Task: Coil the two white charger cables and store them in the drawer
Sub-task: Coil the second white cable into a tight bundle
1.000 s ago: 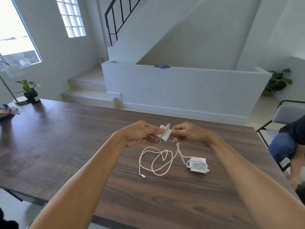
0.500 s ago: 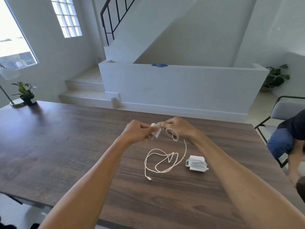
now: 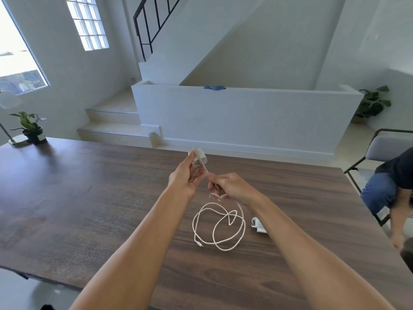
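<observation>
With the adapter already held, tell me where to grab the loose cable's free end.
Pinch the loose cable just behind its small plug tip, at the near-left of the tangle. Come straight down from above: that end lies flat on the table, clear of the crossing loops and both hands.

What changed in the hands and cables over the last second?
The left hand has lifted the charger plug up and away from the right hand, which now pinches the cable lower down, with a short stretch drawn out between them. The cable's loose loops still lie on the table, spread wider. The second, coiled charger stayed put.
</observation>
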